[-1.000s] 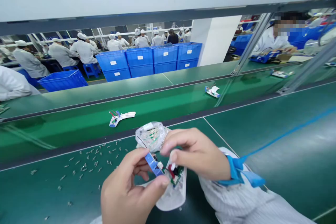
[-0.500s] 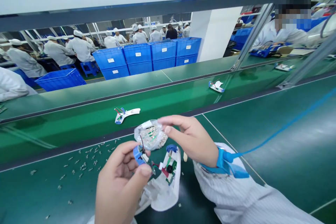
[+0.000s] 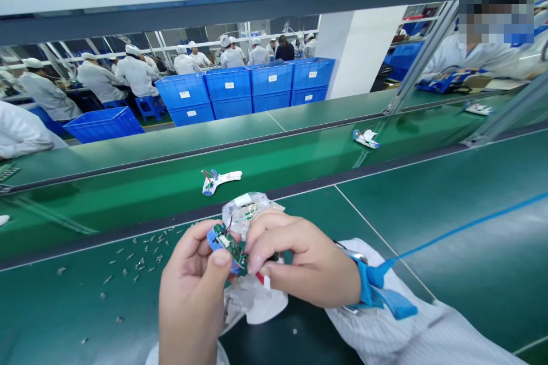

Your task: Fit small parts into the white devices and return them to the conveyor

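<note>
My left hand is closed around a small green circuit board in a blue plastic holder, thumb across its near side. A thin dark wire rises from the board. My right hand meets it at the board's right end, thumb and fingers pinched together. Red wire with a white connector shows at these fingertips; the exact grip is partly hidden. Below both hands lies an open white plastic housing, largely covered by them. Behind them sits a clear plastic bag of small parts.
Small metal parts lie scattered on the green bench at left. White housings with wires rest on the green conveyor beyond. A blue cord runs right from my wrist strap. Blue crates and several workers are farther back.
My right hand has come down and left from beside the bag to the circuit board. My left hand has turned the board so its green face shows more.
</note>
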